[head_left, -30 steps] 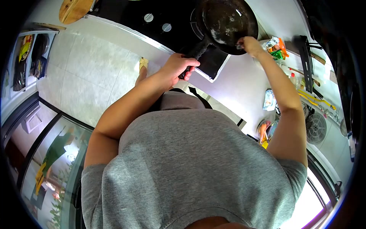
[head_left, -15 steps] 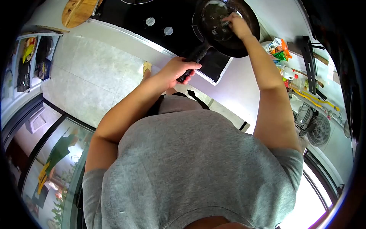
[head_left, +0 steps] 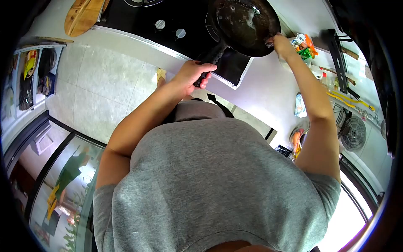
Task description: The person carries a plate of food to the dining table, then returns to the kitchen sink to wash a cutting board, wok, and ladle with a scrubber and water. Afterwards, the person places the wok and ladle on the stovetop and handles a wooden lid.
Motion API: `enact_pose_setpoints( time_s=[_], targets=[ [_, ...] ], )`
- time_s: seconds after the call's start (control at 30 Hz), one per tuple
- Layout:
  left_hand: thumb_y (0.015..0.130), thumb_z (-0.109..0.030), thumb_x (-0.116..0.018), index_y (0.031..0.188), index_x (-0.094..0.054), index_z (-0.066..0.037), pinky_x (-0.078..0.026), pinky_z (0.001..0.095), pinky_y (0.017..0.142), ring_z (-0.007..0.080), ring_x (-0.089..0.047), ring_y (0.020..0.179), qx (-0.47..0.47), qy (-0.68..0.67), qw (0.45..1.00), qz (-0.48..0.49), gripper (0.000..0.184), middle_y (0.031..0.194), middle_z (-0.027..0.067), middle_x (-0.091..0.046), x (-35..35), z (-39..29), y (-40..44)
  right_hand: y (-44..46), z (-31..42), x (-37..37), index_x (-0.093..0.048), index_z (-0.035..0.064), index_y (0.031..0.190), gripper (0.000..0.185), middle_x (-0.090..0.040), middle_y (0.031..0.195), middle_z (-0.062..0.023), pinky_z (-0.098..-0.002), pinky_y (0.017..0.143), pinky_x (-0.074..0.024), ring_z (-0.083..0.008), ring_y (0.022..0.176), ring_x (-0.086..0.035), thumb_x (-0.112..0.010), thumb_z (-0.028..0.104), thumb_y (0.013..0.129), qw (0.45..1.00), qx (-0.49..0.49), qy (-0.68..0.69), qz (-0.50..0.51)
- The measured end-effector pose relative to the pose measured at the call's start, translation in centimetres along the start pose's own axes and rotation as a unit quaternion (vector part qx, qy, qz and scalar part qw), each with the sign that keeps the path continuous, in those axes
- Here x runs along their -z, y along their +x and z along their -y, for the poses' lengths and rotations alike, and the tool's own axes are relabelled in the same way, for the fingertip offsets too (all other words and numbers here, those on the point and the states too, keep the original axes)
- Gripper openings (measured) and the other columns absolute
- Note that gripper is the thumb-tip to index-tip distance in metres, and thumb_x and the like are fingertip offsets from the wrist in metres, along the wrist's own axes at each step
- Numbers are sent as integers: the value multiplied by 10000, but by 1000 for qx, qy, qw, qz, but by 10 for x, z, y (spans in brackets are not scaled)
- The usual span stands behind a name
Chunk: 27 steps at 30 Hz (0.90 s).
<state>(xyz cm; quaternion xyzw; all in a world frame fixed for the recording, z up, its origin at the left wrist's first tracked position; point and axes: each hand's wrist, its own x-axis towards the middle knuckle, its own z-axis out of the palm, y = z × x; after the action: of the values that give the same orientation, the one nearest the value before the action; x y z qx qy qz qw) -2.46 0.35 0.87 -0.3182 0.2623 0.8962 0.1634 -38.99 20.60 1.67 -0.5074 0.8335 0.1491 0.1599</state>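
Clamping the frying-pan handle at the cooktop edge is the left hand — the right hand, grip unclear, adjoins open countertop.

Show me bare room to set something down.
Free: the pale countertop between the black glass hob and the blue-and-white packet, left of the right forearm; glass left of the hob's round silver knobs. Crowded: beyond that forearm, around the orange, white and green plastic bag, and the hob's right end, under the round black pan.
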Motion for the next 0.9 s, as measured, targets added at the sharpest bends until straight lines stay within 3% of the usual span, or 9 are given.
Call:
enact_pose_setpoints(
  time_s=[0.07,0.27,0.33,0.5,0.57,0.63,0.7,0.83,0.9],
  targets=[
    [833,-186,-728,840,-569,-64,-340,237,453,92,-454,511,4,-1,1000,-1,200,689,11,-540,-1,-1,-1,-15,17,-1,-706,95,1091,387,-630,1061,-263,-431,915,-478,-382,1014,-610,-458,6,808,1000,-8,23,-17],
    [835,-186,-724,843,-566,-64,-344,238,463,95,-454,524,14,-16,1000,5,200,690,13,-538,-4,-1,-1,-47,105,-4,-679,69,1140,390,-666,855,-240,-433,802,-519,-360,811,-670,-514,47,787,979,-109,155,-77],
    [823,-173,-722,769,-579,-57,-348,260,455,114,-437,511,13,-13,1000,-13,191,650,21,-532,-6,-1,-1,-37,135,-2,-700,105,1108,367,-663,994,-241,-443,878,-495,-380,959,-635,-527,37,793,952,-151,263,-44],
    [817,-182,-730,770,-572,-66,-346,261,446,115,-444,507,11,-3,1000,-1,202,644,18,-530,-3,1,0,14,169,27,-690,75,1116,346,-679,830,-218,-419,794,-525,-332,800,-680,-580,66,788,912,-95,398,12],
    [814,-184,-733,770,-570,-68,-345,261,442,116,-447,504,13,2,1000,-2,205,642,17,-529,-2,-1,0,58,146,17,-698,110,1118,349,-670,903,-204,-411,835,-517,-298,892,-670,-587,62,790,914,-109,391,-20],
    [814,-219,-747,785,-567,-69,-350,262,435,117,-460,502,12,15,1000,3,237,651,20,-533,-2,-1,0,84,122,-9,-705,154,1121,374,-633,1006,-177,-390,877,-505,-301,985,-627,-580,47,786,952,-62,131,-271],
    [833,-235,-735,835,-569,-62,-359,259,443,112,-462,509,11,21,1000,7,240,669,18,-532,0,-1,0,96,88,-41,-712,185,1115,403,-592,1047,-149,-381,927,-478,-319,1019,-575,-570,19,775,982,-1,101,-157],
    [851,-267,-727,886,-572,-56,-373,258,451,108,-465,514,10,35,999,5,265,686,18,-529,-5,-5,-7,100,51,-9,-699,164,1137,427,-559,1019,-131,-395,912,-462,-325,980,-549,-549,-7,777,964,33,46,-258],
    [851,-266,-726,883,-571,-56,-371,257,452,108,-465,515,10,39,999,1,263,687,19,-529,-4,-2,-6,91,34,-2,-669,184,1194,427,-561,1146,-136,-394,978,-446,-342,1100,-523,-481,45,837,973,-25,-61,-222]
  ],
)
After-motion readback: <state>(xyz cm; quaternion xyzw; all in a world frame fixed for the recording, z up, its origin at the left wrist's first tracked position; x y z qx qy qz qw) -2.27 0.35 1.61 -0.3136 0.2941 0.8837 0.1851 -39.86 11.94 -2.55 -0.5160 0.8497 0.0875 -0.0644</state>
